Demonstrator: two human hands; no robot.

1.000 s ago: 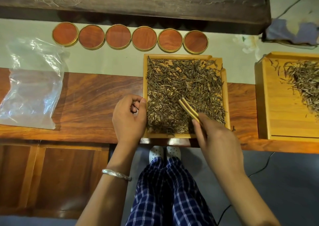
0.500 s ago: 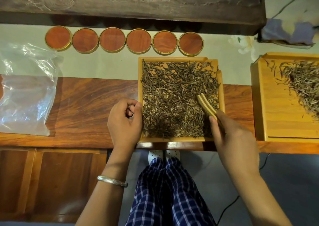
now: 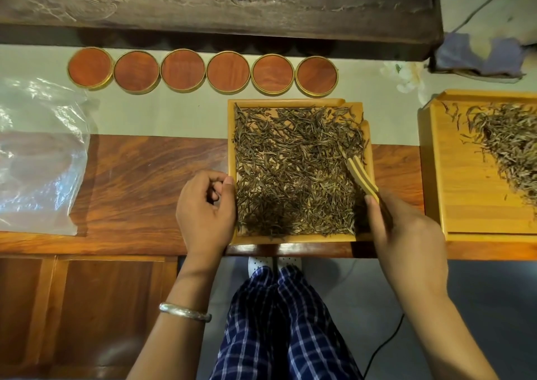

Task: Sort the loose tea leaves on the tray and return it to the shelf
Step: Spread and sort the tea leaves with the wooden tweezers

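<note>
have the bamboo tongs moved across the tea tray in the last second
Yes. The bamboo tongs in the right hand slid rightward, from mid-tray to the tray's right rim.

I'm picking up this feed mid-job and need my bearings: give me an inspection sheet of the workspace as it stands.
Surface: wooden table with a pale runner along its far side.
Job's things: tray covered with loose tea leaves; bamboo tongs over the tray's right side.
Clutter: six round wooden lids in a row; clear plastic bag at left; second tray with a leaf pile at right.
Grippers: left hand curled at the tray's left edge, whether it holds anything is unclear; right hand grips the tongs.
Cables: black cable on the floor.
Surroundings: dark wooden slab behind the table.
</note>
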